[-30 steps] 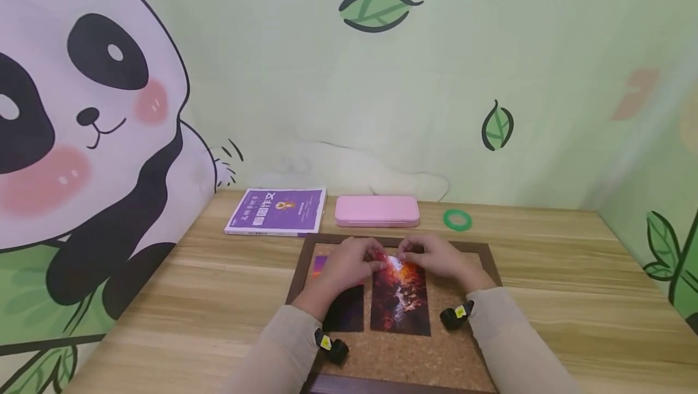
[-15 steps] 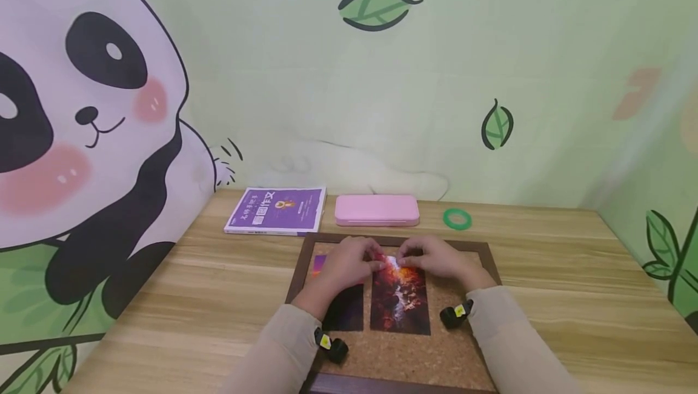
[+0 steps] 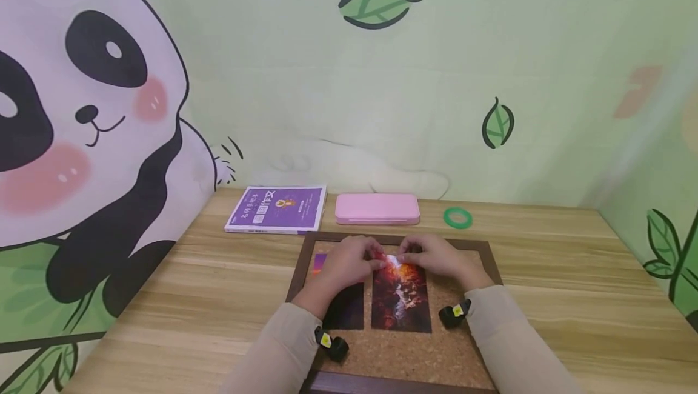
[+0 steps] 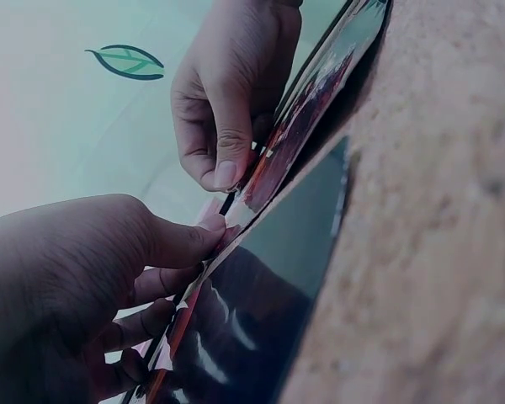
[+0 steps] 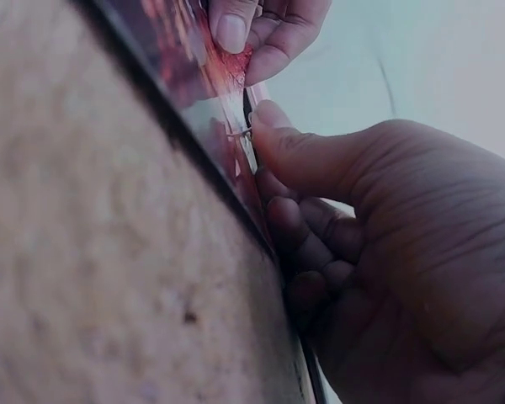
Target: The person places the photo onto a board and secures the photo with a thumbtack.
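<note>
So the bench (image 3: 551,297) has a corkboard (image 3: 392,357) on it, and on that this fiery print (image 3: 402,303), probably light, bendy and easily creased so edges only, runs lengthwise near-to-far, bright end away, left hand's (image 3: 351,262) grip pinched tight on its top edge, right hand (image 3: 433,256) pinching maybe a tiny pin (image 5: 240,133).

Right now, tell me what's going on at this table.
A person's left hand pinches the top edge of a fiery-coloured picture lying on a framed cork board. The right hand is close by at that same edge, fingers bent, though whether they grip the edge or something small is unclear. A second picture lies to the left, partly hidden by the left arm. A purple book, pink case and green ring sit behind the board.
</note>
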Action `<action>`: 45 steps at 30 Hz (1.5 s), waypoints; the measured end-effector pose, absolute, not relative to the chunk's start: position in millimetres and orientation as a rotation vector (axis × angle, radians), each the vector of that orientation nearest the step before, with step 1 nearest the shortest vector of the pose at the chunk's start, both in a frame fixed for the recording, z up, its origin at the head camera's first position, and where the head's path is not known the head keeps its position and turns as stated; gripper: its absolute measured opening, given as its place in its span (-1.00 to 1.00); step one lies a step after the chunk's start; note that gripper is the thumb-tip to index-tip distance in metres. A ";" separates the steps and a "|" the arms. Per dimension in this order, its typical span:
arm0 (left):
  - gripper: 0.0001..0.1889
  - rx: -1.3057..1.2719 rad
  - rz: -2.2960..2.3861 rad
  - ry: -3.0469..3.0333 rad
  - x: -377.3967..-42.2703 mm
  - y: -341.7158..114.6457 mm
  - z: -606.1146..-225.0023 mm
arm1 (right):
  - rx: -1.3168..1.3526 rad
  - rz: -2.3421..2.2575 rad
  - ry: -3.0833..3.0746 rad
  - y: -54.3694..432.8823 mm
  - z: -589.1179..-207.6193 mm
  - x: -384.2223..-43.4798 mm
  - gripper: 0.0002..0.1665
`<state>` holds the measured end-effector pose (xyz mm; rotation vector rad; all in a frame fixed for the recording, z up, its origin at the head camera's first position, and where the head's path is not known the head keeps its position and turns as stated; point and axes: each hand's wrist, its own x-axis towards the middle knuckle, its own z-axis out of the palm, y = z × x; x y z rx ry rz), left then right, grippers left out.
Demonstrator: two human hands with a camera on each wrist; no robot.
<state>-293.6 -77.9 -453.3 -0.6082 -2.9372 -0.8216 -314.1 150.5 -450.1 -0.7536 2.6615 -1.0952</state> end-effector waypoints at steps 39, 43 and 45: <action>-0.72 -0.649 -0.774 -2.938 -290.9 -77.9 -452.6 | -0.390 -1.066 2.756 141.4 -444.7 -311.6 -0.76; -0.72 -0.651 -0.786 -2.937 -290.3 -78.1 -451.6 | -0.402 -1.061 2.759 141.5 -443.3 -311.2 -0.76; -0.72 -0.650 -0.788 -2.938 -290.1 -78.2 -451.4 | -0.410 -1.054 2.762 141.3 -442.9 -311.2 -0.76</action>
